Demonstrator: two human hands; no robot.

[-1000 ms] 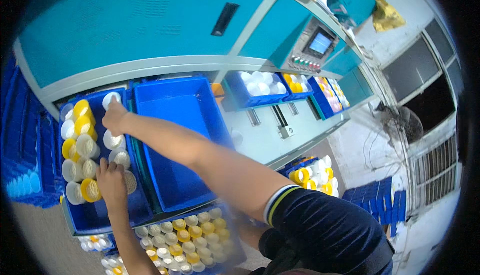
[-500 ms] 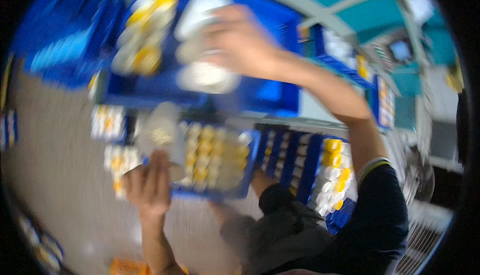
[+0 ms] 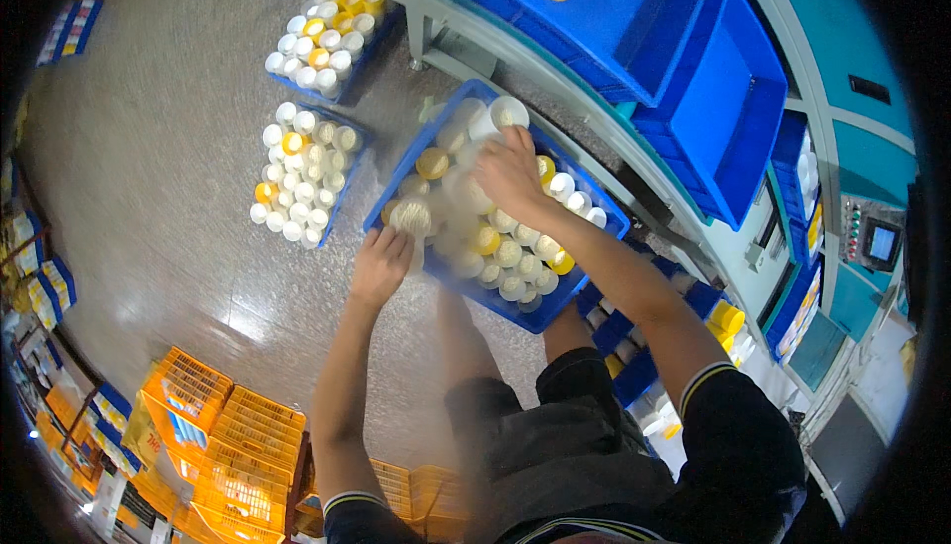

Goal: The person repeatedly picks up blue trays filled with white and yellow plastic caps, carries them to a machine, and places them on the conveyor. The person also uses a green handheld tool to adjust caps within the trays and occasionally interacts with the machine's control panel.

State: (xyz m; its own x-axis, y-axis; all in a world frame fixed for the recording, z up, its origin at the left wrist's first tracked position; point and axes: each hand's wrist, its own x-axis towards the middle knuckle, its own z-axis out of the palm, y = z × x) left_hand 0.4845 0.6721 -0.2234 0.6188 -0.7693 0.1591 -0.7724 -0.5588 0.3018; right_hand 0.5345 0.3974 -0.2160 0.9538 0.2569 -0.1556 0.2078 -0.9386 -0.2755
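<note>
Presently: one white round plastic cup, right hand; one cloudy-white plastic tub of pale granules, left hand; one blue rectangular plastic crate of white and yellow cups, haze-blurred, uncounted. Nearby: two filled floor crates; stacked orange lattice crates. Right forearm masks some cups. Fingers grasp both: cup at the crate's far end, tub at its left edge.
</note>
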